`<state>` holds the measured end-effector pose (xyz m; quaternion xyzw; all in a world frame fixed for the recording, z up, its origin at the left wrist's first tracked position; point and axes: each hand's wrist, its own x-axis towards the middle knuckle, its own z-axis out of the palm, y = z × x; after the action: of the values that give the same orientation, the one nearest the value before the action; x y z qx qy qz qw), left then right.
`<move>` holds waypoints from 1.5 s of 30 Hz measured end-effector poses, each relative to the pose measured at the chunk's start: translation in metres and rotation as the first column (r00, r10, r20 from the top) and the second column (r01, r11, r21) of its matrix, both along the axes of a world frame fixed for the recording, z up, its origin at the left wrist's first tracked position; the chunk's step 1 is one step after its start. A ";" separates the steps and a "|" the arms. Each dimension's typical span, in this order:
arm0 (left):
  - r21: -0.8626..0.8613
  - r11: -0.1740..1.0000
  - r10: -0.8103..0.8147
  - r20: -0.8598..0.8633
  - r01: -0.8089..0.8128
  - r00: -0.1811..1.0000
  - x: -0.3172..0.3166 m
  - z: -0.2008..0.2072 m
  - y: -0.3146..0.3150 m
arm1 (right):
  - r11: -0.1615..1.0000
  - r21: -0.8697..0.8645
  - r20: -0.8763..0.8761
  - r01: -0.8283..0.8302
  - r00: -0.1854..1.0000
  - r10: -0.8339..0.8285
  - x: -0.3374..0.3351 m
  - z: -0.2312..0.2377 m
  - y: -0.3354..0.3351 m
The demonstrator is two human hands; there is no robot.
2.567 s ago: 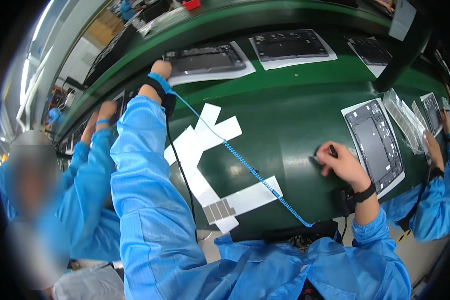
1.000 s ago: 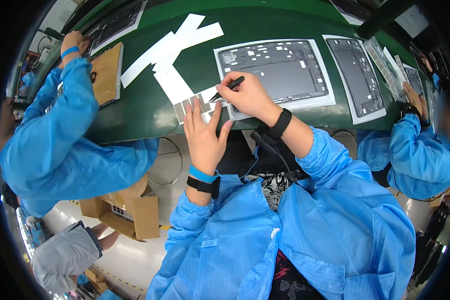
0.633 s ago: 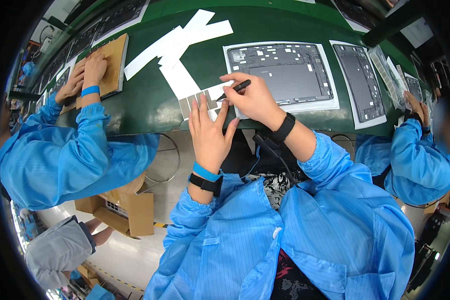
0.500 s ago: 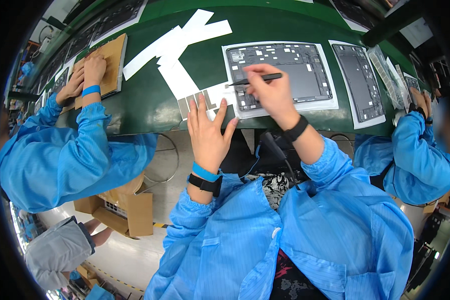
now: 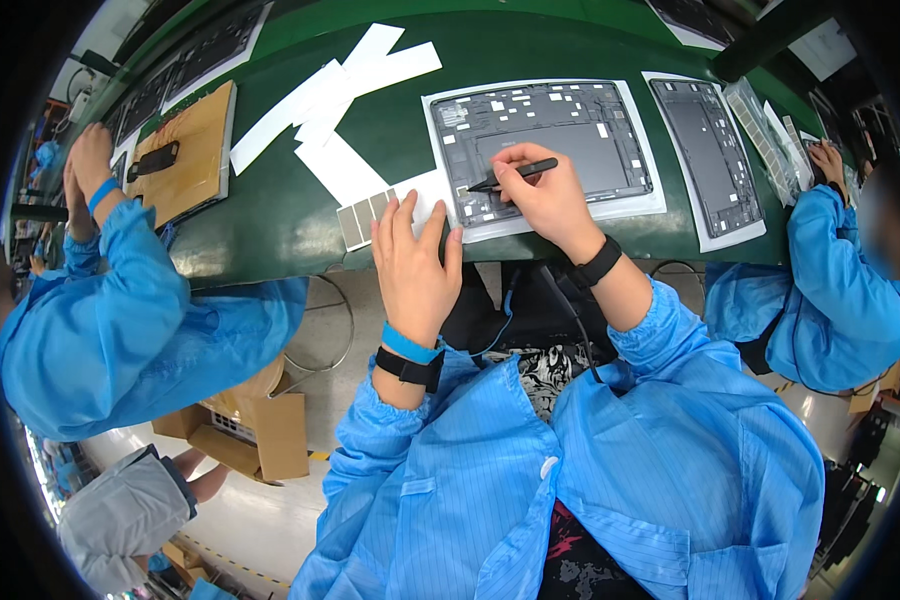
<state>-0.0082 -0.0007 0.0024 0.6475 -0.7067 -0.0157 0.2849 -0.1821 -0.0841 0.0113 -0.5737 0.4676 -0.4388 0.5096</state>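
Fingers of my left hand [image 5: 416, 268] lie spread and flat over the end of a white backing strip that carries grey rectangular stickers [image 5: 358, 220]. My right hand [image 5: 555, 205] pinches a slim black pointed tool [image 5: 538, 168], shaped like a pen. Its tip meets the lower left part of a dark tablet-like housing [image 5: 570, 155], beside a small pale patch. That housing rests on a white sheet [image 5: 630, 205] and has many small white pieces inside. Whether the tip carries anything is too small to tell.
Loose white strips [image 5: 335, 95] overlap on the green table [image 5: 260, 225]. To the right lies another dark housing [image 5: 710, 150], near clear packaging [image 5: 765, 140]. Co-workers in blue coats sit on both sides. A brown board [image 5: 195, 160] lies by the left one; an open carton [image 5: 280, 435] stands below.
My right hand has brought the tool's tip from the white strip's end onto the housing. My left hand stays nearly in place. The left co-worker's hands have left the brown board, where a black object now shows.
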 end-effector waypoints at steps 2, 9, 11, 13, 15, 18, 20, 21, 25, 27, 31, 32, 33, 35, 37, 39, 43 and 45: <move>0.017 1.000 0.000 0.002 0.000 1.000 -0.001 0.000 0.000 | 1.000 -0.004 0.004 0.005 1.000 -0.005 0.000 -0.001 0.000; 0.001 1.000 -0.015 0.024 0.015 1.000 -0.008 0.005 -0.002 | 0.998 -0.036 -0.023 0.049 0.998 -0.050 0.003 -0.002 0.003; -0.010 1.000 -0.018 0.027 0.019 0.999 -0.009 0.008 -0.003 | 0.996 -0.061 -0.050 0.067 0.996 -0.070 0.005 0.000 0.005; 0.045 0.999 -0.019 0.028 0.018 0.999 -0.011 0.009 -0.005 | 0.993 -0.071 -0.102 0.095 0.990 -0.102 0.007 0.001 0.006; 0.010 0.999 -0.034 0.032 0.033 0.999 -0.013 0.008 -0.006 | 0.989 -0.108 -0.090 0.103 0.990 -0.113 0.008 -0.002 0.007; 0.010 1.000 -0.025 0.099 0.024 0.995 -0.021 0.003 -0.009 | 0.990 -0.115 -0.073 0.084 0.993 -0.093 0.006 -0.011 0.006; -0.021 1.000 -0.016 0.162 0.020 0.987 -0.029 0.000 -0.011 | 0.983 -0.176 -0.061 0.055 0.996 -0.067 0.003 -0.017 0.005; 0.011 1.000 -0.019 0.212 0.017 0.977 -0.032 -0.001 -0.013 | 0.986 -0.155 -0.041 0.059 0.997 -0.066 0.002 -0.020 0.005; 0.115 0.993 -0.012 0.095 0.001 0.995 -0.040 0.008 -0.014 | 0.957 0.044 0.203 0.288 0.935 -0.290 -0.003 -0.007 0.004; 0.055 0.998 -0.016 0.095 0.011 0.995 -0.031 0.011 -0.010 | 0.959 0.020 0.157 0.281 0.947 -0.281 -0.002 0.005 -0.002; -0.051 0.993 0.107 -0.030 -0.109 0.994 0.010 0.001 0.016 | 0.999 0.006 0.061 -0.038 0.997 0.038 0.018 0.008 -0.004; 0.042 0.995 0.092 -0.045 -0.090 0.995 0.016 -0.001 0.021 | 0.993 0.054 -0.006 -0.108 0.994 0.108 0.025 0.005 -0.002; 0.009 0.996 0.091 -0.056 -0.091 0.994 0.020 -0.003 0.025 | 0.983 0.049 -0.031 -0.177 0.983 0.179 0.032 0.001 0.000; 0.043 0.997 0.067 0.024 -0.068 0.997 0.021 -0.005 0.029 | 0.966 -0.001 0.007 -0.258 0.966 0.258 0.045 -0.009 0.002; 0.037 0.995 0.088 0.028 -0.089 0.996 0.018 -0.007 0.026 | 0.977 -0.067 -0.088 -0.203 0.976 0.197 0.052 -0.017 0.002; 0.064 0.995 0.073 0.107 -0.080 0.992 0.019 -0.008 0.022 | 0.976 -0.082 -0.067 -0.201 0.978 0.196 0.052 -0.018 0.000; 0.072 0.997 0.021 0.179 -0.034 0.984 0.022 -0.008 0.022 | 0.986 -0.081 -0.088 -0.148 0.986 0.141 0.050 -0.003 0.000; 0.093 0.995 0.023 0.215 -0.044 0.976 0.024 -0.009 0.024 | 0.977 -0.077 -0.180 -0.200 0.966 0.184 0.051 0.004 0.001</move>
<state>0.0158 0.0237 -0.0064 0.6705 -0.7205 0.0243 0.1755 -0.1312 -0.0834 0.0154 -0.6756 0.4308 -0.3578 0.4796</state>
